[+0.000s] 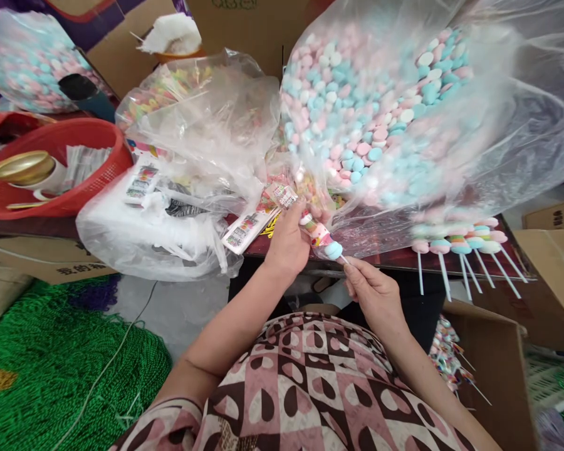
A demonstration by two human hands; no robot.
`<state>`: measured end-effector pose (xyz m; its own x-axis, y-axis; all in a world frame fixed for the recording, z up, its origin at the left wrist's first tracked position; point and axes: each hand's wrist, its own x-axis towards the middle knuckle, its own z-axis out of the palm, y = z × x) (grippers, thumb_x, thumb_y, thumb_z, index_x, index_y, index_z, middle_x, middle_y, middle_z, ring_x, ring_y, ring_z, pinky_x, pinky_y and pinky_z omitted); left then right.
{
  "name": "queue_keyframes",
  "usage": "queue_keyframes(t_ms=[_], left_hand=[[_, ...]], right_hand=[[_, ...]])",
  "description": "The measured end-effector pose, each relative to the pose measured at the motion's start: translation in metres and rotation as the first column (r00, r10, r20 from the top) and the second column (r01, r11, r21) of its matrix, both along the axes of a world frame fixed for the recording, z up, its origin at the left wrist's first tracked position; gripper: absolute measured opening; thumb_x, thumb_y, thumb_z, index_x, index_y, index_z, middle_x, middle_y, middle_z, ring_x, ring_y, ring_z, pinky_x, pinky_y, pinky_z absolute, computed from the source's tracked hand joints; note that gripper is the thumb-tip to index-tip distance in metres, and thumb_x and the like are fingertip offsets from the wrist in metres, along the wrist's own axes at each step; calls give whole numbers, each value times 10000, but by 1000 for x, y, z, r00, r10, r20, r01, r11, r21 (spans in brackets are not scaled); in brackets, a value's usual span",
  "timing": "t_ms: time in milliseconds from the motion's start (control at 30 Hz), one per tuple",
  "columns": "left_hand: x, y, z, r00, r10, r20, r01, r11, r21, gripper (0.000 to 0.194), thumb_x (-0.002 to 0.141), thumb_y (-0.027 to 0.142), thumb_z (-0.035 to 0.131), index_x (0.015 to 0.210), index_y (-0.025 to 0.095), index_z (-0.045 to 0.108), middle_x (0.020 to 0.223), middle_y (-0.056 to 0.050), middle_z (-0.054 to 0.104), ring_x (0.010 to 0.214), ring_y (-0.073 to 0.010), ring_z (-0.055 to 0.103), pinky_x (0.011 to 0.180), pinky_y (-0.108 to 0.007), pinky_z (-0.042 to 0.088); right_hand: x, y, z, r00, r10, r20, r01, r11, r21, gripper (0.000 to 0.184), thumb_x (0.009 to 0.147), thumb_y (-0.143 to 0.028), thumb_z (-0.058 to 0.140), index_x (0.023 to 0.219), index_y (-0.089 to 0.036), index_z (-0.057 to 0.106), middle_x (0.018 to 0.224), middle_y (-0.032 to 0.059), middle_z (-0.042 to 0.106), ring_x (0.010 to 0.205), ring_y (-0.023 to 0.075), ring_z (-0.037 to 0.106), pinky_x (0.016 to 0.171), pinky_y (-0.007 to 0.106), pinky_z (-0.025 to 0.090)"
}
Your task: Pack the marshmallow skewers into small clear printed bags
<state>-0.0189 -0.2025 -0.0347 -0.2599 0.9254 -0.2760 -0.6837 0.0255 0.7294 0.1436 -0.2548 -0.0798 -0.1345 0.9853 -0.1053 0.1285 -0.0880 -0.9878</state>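
Note:
A marshmallow candy stick [323,236], partly inside a clear printed wrapper [282,194], slants between my hands above the table's front edge. My left hand [289,241] is closed around the wrapped upper part, and its fingers hide some of the candy. My right hand [373,291] pinches the white stick just below the pale blue lowest piece. Beside my left hand lies a stack of printed wrappers [247,232]. To the right, several unwrapped candy sticks [463,241] rest in a row, their white sticks jutting past the table edge.
A big clear bag of pink, blue and white marshmallows [357,119] fills the back right. Another bag holds colourful gummy rings [169,94]. At left is a red basket [108,181] with a gold bowl. Below right, an open carton [493,369] contains wrapped candy sticks; green cords [75,357] cover the lower left.

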Motion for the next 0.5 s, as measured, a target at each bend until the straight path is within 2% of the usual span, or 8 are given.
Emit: queue_keyframes(t_ms=[100,267,367,433,500], left_hand=[[6,-6,-8,999,-21,33,22,1000,-20,396,817,590,652,827,212,537,661,31,550,671,-126,635,543,-232,438],[13,-13,-20,996,-85,29,83,996,44,398,794,575,694,838,218,524,710,34,563,634,-108,625,467,-215,404],[16,-16,-23,991,-132,31,131,991,21,397,815,591,660,860,221,523,747,14,600,715,-139,658,505,-219,436],[18,-19,-24,982,-183,53,181,983,36,390,838,586,632,912,216,538,815,-16,647,810,-165,681,598,-244,491],[20,-21,-26,963,-266,54,262,963,71,380,830,520,675,1028,219,556,936,-40,687,891,-175,689,691,-262,512]], right_hand=[[-3,2,1,994,10,-111,-27,989,-147,287,850,-444,685,961,-191,763,463,-72,408,449,83,374,434,219,318],[-12,4,5,945,11,-326,-135,923,-360,263,802,-434,730,872,-181,734,399,-128,292,375,48,244,515,245,430],[-15,5,6,947,-9,-321,-111,928,-356,258,802,-427,730,870,-178,728,395,-122,321,378,57,254,518,248,427],[-16,6,6,946,-26,-324,-82,945,-316,242,824,-416,708,885,-182,723,401,-114,362,385,63,275,548,254,441],[-15,7,6,947,-30,-321,-62,960,-272,231,850,-414,680,897,-190,712,416,-108,397,392,67,294,569,258,451]])
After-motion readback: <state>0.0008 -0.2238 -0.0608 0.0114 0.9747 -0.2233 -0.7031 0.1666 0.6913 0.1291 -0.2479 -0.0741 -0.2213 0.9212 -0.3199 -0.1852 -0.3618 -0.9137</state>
